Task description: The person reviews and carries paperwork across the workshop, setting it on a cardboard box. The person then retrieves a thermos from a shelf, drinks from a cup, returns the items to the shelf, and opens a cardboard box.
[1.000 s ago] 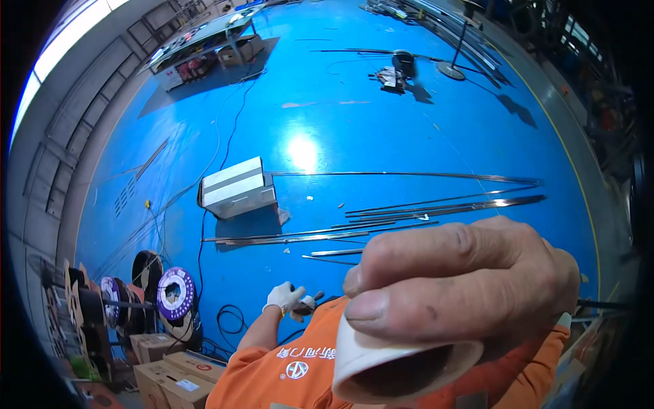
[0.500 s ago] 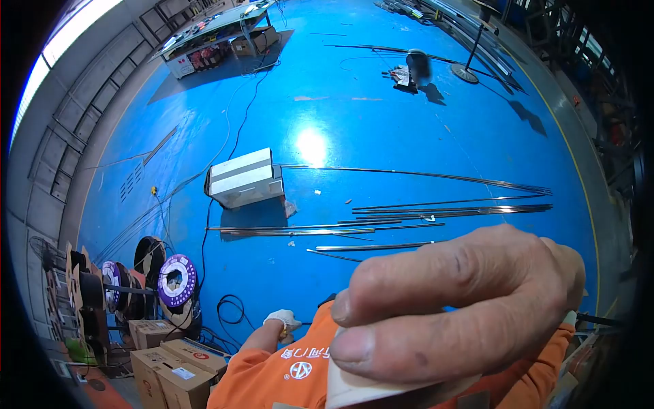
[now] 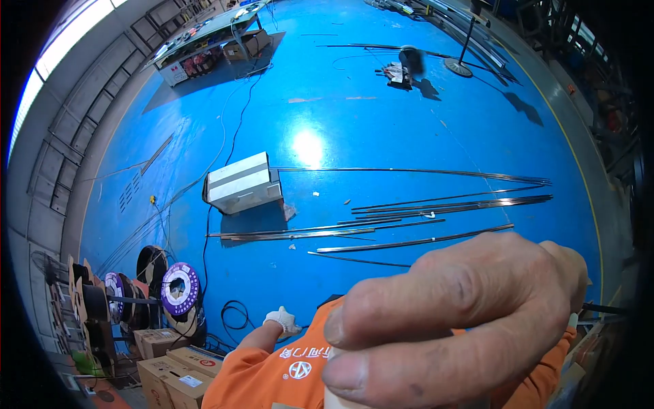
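Observation:
My right hand (image 3: 463,320), bare and very close to the camera, comes in from the lower right. Its bent fingers lie over a pale, smooth edge (image 3: 340,401) at the bottom of the view. Most of that pale thing is covered by the fingers, so I cannot make out what it is. Farther down on the left, my left hand (image 3: 281,320) wears a white glove. It hangs beside the orange shirt (image 3: 272,373) above the blue floor, its fingers apart and nothing visible in them.
Long metal strips (image 3: 449,208) lie across the blue floor (image 3: 381,129), beside a white-and-grey box (image 3: 244,183). Cable reels (image 3: 180,288) and cardboard boxes (image 3: 170,382) stand lower left. At the back are a workbench (image 3: 211,34) and a round-based stand (image 3: 458,67).
My right hand sits slightly lower and left, covering more of the pale thing. My left hand's gloved fingers look more extended. The view has shifted slightly.

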Motion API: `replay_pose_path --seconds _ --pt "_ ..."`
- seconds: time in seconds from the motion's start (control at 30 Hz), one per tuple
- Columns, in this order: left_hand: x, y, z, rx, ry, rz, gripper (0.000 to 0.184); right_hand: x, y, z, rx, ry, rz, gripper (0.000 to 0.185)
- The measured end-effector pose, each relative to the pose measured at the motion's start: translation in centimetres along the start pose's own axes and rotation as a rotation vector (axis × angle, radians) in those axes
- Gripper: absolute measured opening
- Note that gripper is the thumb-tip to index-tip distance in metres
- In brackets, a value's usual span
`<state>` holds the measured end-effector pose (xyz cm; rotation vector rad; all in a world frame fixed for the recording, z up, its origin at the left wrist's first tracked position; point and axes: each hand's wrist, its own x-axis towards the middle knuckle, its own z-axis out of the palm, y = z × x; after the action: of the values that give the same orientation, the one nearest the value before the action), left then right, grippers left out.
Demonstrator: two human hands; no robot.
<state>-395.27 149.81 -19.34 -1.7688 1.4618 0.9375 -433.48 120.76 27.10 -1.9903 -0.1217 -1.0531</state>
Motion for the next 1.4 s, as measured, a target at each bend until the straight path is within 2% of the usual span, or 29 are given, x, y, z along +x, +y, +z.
replay_pose_path --seconds 0.17,0.37,0.5,0.57,0.6,0.67,0.7,0.73,0.8,0.83,0.87,1.0,1.07,1.1,1.17,1.2,1.23,1.33,1.4 --pt "-5.2 0.8 -6.2 0.01 -0.309 -0.004 0.055 -1.0 -0.6 0.4 -0.02 0.032 0.006 0.038" --pt "-5.6 0.9 -6.6 -0.043 -0.349 -0.069 0.051 0.2 -0.4 0.0 -0.042 0.05 0.017 0.036" --pt "-5.5 0.7 -9.2 -0.252 -0.256 -0.145 0.045 0.0 -0.2 -0.4 -0.053 0.063 0.022 0.036" --pt "-10.7 5.7 -20.0 -0.613 -0.295 -0.649 0.042 0.4 0.3 -1.8 -0.06 0.067 0.027 0.035" --pt "-10.5 5.3 -19.7 -0.614 -0.3 -0.646 0.042 -0.4 0.1 -2.8 -0.063 0.069 0.031 0.035" --pt "-9.5 2.6 -18.2 -0.936 -0.143 -0.445 0.038 -1.3 -0.4 -2.4 -0.066 0.069 0.032 0.034" --pt "-4.8 0.6 -13.6 -0.862 -0.001 -0.433 0.038 -2.1 -0.2 -4.6 -0.067 0.071 0.028 0.034" --pt "-0.4 -0.7 -9.4 -0.783 0.139 -0.418 0.037 2.0 1.2 -1.2 -0.07 0.072 0.025 0.034" --pt "0.0 -0.8 -10.3 -0.9 0.183 -0.434 0.04 6.2 2.5 3.0 -0.07 0.074 0.023 0.033" --pt "0.0 -0.8 -10.7 -1.013 0.222 -0.448 0.043 1.5 1.1 -1.5 -0.066 0.075 0.027 0.033" --pt "-0.5 -0.4 -11.5 -1.017 0.219 -0.453 0.043 7.9 3.8 2.0 -0.064 0.075 0.028 0.033" --pt "-5.0 2.5 -15.6 -1.547 0.016 -0.471 0.049 13.4 5.5 8.4 -0.056 0.077 0.031 0.032" --pt "-5.3 2.9 -14.4 -0.853 -0.075 -0.219 0.054 11.4 5.1 6.3 -0.052 0.076 0.024 0.031" --pt "-5.8 3.1 -13.9 -0.858 -0.071 -0.222 0.054 10.8 4.3 6.5 -0.052 0.076 0.019 0.031" --pt "-7.0 3.8 -12.6 -0.429 -0.297 -0.21 0.051 11.3 5.0 6.4 -0.062 0.076 0.002 0.031" --pt "-3.0 2.1 -5.5 -0.43 -0.289 -0.21 0.051 11.6 5.1 6.4 -0.065 0.074 -0.004 0.031" --pt "1.5 0.7 0.9 -0.233 -0.388 -0.092 0.047 11.9 5.2 6.4 -0.067 0.067 -0.02 0.031" --pt "-0.6 0.6 -0.1 -0.37 -0.453 -0.174 0.044 12.5 5.3 6.4 -0.068 0.046 -0.05 0.033" --pt "-1.0 0.1 -1.3 -0.466 -0.357 -0.231 0.046 12.6 5.2 6.6 -0.059 0.032 -0.062 0.034"
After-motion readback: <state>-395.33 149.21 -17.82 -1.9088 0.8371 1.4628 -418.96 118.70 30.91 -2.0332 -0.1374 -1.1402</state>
